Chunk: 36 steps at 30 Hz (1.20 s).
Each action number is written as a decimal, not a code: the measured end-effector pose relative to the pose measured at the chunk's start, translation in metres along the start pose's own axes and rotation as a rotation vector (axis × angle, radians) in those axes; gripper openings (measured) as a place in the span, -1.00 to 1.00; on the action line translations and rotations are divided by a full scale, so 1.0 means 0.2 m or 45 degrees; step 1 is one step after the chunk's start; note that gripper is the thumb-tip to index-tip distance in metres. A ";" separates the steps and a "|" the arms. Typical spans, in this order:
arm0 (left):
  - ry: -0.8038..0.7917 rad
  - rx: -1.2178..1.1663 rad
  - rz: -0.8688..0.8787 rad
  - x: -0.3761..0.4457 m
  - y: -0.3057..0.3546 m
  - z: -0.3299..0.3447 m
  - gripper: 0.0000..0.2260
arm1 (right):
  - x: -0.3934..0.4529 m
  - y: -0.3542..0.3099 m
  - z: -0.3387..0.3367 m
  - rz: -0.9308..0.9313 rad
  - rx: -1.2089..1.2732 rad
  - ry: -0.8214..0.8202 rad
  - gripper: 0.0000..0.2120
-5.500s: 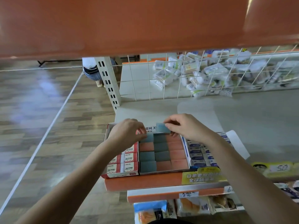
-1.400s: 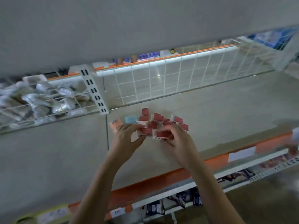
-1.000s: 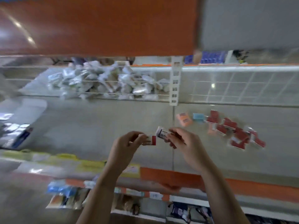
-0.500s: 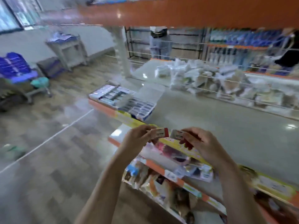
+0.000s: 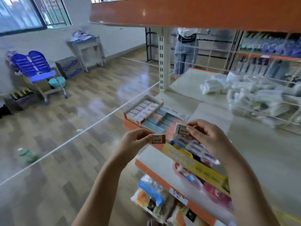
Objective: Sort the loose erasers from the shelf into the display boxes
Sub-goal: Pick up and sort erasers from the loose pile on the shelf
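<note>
Erasers, two, sleeved in red and white: one eraser (image 5: pixel 158 139) pinched by its left end between thumb and fingertips of the left hand (image 5: pixel 133 142), held level in the air in front of the shelf edge; a second eraser (image 5: pixel 181 129) pinched in the curled fingers of the right hand (image 5: pixel 206 137), tilted, just right of the first and apart from it. Whether the right hand holds more behind its fingers cannot be told.

Display boxes, three, side by side at the left front corner of the grey shelf (image 5: pixel 260 152), beyond and partly under the hands:
- red-and-white box (image 5: pixel 143 108), far left, rows of sleeved erasers packed upright
- middle box (image 5: pixel 160 119), blocks in blue-grey and salmon
- blue-and-white box (image 5: pixel 193 146), nearest the right hand, its far end hidden by that hand

Shelf fittings: orange upper shelf (image 5: pixel 195 12) overhead; white slotted upright (image 5: pixel 163 62) behind the boxes; wire grid divider (image 5: pixel 211 62) at the back; yellow price strip (image 5: pixel 195 165) along the front lip.

Other stock: clear-wrapped white packets (image 5: pixel 244 95) heaped behind the grid; bagged goods (image 5: pixel 151 196) on the lower shelf.

Surroundings: wood-pattern floor (image 5: pixel 65 128); blue chair (image 5: pixel 34 66); cardboard carton (image 5: pixel 70 67); small white table (image 5: pixel 86 46); a person in jeans (image 5: pixel 185 51) standing past the upright
</note>
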<state>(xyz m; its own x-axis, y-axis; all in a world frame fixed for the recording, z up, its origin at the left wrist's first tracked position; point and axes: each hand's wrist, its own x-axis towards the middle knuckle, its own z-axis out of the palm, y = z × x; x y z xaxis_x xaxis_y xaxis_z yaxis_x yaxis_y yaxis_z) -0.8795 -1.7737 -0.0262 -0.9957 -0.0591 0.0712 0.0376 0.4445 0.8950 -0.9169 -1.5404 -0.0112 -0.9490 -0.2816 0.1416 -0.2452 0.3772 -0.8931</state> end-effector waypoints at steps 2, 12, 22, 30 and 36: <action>-0.016 0.004 0.001 0.16 -0.03 -0.11 -0.92 | 0.17 -0.04 0.07 0.006 -0.023 -0.010 -0.91; -0.136 -0.099 -0.009 0.79 -0.23 -0.44 -0.89 | 0.80 -0.06 0.39 0.186 -0.324 0.141 -0.80; -0.513 -0.028 0.067 1.32 -0.47 -0.57 -0.89 | 1.19 -0.04 0.65 0.483 -0.415 0.279 -0.85; -0.667 -0.148 0.022 1.54 -0.51 -0.56 -0.93 | 1.19 -0.04 0.72 0.580 -0.517 0.347 -0.75; -0.703 -0.215 -0.046 1.59 -0.51 -0.49 -0.91 | 1.20 -0.04 0.75 0.491 -0.675 0.400 -0.68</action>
<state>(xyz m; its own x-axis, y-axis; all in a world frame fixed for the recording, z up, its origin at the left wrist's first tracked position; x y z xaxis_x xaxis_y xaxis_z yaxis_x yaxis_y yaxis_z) -1.1918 -1.9253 -0.0510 -0.8915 0.4237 -0.1604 -0.0294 0.2992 0.9537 -1.1129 -1.7436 -0.0352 -0.9799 0.1944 0.0456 0.1310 0.7979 -0.5883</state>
